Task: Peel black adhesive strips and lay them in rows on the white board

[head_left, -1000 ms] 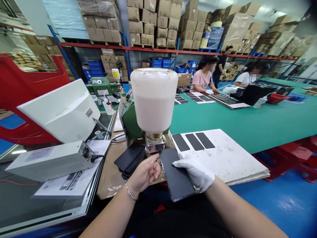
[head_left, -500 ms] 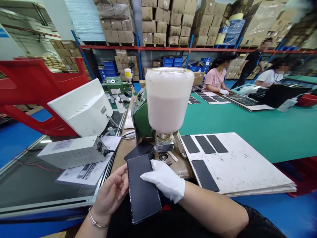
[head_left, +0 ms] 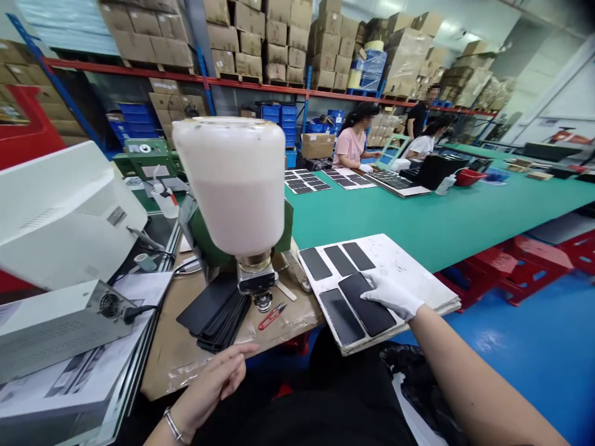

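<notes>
My right hand (head_left: 394,296), in a white glove, grips the edge of a thin black rectangular panel (head_left: 367,306) over the white board (head_left: 409,272). The panel lies beside another black panel (head_left: 343,316), and several more sit in a row behind. My bare left hand (head_left: 222,375), with a bracelet at the wrist, hangs at the near edge of the brown worktop with its fingers stretched out and nothing in them. Just beyond it, a fanned stack of black panels (head_left: 216,310) rests below the machine's large bottle.
A machine with an upturned bottle of pale liquid (head_left: 237,186) stands ahead. Red-handled thread snips (head_left: 272,316) lie beneath its nozzle. On the left are a white monitor (head_left: 69,217) and a grey box (head_left: 65,328). People sit across the green table (head_left: 418,226).
My right hand has carried the black panel rightward from in front of me to the white board. My left hand has come away from the panel. The view has turned right.
</notes>
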A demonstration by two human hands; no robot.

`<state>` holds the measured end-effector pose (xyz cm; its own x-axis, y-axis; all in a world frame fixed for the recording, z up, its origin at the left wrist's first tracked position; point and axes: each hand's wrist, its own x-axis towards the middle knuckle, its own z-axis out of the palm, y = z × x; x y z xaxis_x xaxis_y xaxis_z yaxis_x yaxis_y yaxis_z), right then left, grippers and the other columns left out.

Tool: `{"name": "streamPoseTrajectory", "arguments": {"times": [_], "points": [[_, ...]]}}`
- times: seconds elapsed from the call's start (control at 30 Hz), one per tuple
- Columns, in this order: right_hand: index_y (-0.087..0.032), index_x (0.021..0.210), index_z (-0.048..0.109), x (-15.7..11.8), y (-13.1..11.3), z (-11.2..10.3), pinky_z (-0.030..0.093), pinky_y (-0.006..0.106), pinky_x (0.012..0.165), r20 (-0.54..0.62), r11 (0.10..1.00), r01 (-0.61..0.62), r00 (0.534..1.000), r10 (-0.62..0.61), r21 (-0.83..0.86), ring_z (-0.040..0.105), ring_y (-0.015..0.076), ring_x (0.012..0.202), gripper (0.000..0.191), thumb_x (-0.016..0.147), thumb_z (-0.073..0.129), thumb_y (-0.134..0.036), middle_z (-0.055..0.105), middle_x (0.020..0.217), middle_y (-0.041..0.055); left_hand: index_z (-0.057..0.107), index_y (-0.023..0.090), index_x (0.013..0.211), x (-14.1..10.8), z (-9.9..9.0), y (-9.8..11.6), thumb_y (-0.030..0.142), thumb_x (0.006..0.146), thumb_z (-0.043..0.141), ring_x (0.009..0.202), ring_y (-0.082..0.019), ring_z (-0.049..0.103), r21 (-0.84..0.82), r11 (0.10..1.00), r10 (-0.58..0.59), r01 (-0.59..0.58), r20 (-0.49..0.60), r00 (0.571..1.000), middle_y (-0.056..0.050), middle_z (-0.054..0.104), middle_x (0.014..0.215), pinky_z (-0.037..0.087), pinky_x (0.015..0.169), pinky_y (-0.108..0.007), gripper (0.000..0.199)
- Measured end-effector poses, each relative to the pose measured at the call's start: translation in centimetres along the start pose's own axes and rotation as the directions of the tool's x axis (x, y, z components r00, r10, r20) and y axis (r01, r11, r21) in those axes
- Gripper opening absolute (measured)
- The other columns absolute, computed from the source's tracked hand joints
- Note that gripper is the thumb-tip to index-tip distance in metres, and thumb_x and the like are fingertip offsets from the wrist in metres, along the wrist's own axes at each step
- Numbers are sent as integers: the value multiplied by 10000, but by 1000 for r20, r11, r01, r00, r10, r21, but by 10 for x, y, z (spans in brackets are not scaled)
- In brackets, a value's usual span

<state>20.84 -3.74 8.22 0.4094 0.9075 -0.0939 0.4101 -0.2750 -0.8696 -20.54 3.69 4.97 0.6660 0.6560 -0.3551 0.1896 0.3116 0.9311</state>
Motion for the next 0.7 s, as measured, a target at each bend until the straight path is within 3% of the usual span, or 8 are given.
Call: {"name": "streamPoseTrajectory", "arguments": {"times": [0.17, 0.3, 0.37, 0.47, 0.57, 0.7], "points": [[-131, 1121, 572, 6, 32, -7, 413, 426, 945, -67, 994, -43, 997, 37, -98, 594, 269, 1009, 543, 604, 709, -220, 663, 1021, 137, 536, 99, 1137, 20, 4, -39, 567, 822, 431, 419, -76, 254, 186, 974, -114, 125, -70, 991, 65, 392, 505, 147, 430, -219, 573], [-113, 1208, 507, 16, 27, 12, 229, 490, 1065, -158, 976, -1, 987, -34, -217, 513, 260, 1141, 566, 714, 646, -353, 646, 1039, 132, 571, 122, 1111, 20, -9, -64, 526, 820, 435, 507, -133, 446, 522, 842, -67, 136, -149, 987, 33, 481, 568, 334, 510, -248, 516], [-124, 1213, 512, 18, 13, 35, 271, 448, 1055, -117, 962, 64, 988, -98, -264, 534, 224, 1115, 487, 795, 554, -373, 640, 1061, 124, 596, 151, 1095, 16, -17, -75, 473, 832, 435, 648, -170, 551, 716, 688, -8, 119, -156, 988, -6, 572, 672, 405, 632, -274, 446], [-158, 1164, 568, 17, -15, 86, 387, 341, 975, 52, 923, 205, 979, -200, -325, 573, 194, 1055, 420, 809, 544, -381, 639, 1096, 101, 629, 185, 1059, 7, -22, -91, 369, 828, 444, 758, -182, 598, 857, 494, -8, 145, -161, 987, -33, 645, 792, 419, 720, -279, 348], [-191, 1086, 626, 19, -42, 142, 401, 312, 945, 231, 856, 324, 941, -247, -404, 576, 208, 1050, 345, 787, 583, -359, 645, 1096, 82, 659, 220, 982, 3, -19, -104, 292, 776, 495, 798, -195, 600, 890, 424, 5, 165, -185, 983, -28, 662, 810, 399, 759, -293, 273], [-137, 1062, 610, 35, -65, 193, 435, 397, 883, 319, 766, 315, 936, -151, -561, 585, 233, 1013, 281, 855, 520, -305, 629, 1078, 118, 662, 259, 947, 4, -15, -110, 275, 766, 493, 817, -203, 599, 914, 367, 42, 176, -205, 978, -14, 669, 810, 375, 765, -308, 248]]}}
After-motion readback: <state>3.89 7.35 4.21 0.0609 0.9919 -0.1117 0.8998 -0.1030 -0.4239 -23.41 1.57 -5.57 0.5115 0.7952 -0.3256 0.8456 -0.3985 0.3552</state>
